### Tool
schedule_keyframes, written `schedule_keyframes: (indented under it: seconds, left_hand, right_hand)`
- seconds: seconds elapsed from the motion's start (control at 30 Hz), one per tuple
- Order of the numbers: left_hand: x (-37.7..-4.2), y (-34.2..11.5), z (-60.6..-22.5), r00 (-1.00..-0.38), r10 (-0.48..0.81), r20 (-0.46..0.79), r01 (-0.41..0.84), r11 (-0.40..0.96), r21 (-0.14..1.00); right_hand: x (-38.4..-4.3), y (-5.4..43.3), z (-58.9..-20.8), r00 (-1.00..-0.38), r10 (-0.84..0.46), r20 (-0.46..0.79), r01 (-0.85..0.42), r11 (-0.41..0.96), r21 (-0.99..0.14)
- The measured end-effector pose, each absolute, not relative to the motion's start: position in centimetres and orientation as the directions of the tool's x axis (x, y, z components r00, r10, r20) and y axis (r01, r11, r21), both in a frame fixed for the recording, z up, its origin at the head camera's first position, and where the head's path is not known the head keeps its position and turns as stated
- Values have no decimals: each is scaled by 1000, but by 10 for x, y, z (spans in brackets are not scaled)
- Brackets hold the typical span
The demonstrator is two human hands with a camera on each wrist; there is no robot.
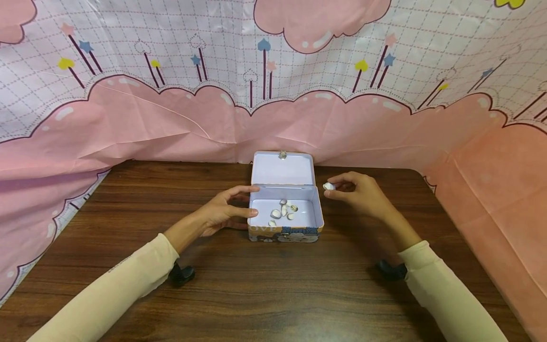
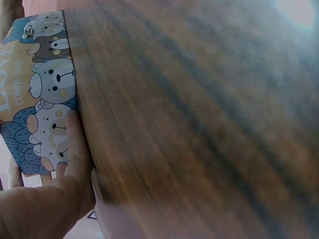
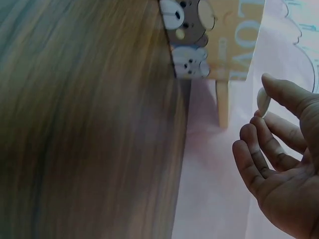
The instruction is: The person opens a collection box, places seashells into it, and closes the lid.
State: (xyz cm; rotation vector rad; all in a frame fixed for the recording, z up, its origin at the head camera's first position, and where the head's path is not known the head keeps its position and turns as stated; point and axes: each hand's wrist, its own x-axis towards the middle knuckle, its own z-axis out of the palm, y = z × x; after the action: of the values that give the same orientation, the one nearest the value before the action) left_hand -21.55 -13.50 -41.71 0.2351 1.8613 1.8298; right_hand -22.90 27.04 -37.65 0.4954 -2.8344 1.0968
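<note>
A printed tin box [image 1: 285,234] stands with its lid [image 1: 283,168] raised at the back. Several small seashells [image 1: 276,214] lie on its pale floor. My left hand [image 1: 222,211] holds the box at its left side, thumb and forefinger at the rim. The left wrist view has the thumb lying along the bear-printed wall of the box [image 2: 50,79]. To the right of the box, above the table, my right hand [image 1: 359,192] pinches a white seashell [image 1: 329,186] between thumb and fingertips. That shell [image 3: 263,101] appears edge-on in the right wrist view.
The box stands toward the far edge of a dark wooden table [image 1: 278,294]. Behind it hangs a pink and white patterned cloth [image 1: 273,123], which also runs along both sides. Black straps [image 1: 181,274] show at the wrists.
</note>
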Motion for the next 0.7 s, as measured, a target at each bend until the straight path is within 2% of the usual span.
schedule_keyframes:
  seconds: [0.4,0.7]
  left_hand:
    - [-215,-135,-416,-854,461,-239,-226,84,970]
    - [-215,-135,-415,-850,470,-237,-222,88,971]
  right_hand:
    - [-221,241,-367,-917,-335,216,-390,643,-659]
    - [-221,227,-370,-905,-375,200,-409,635,-656]
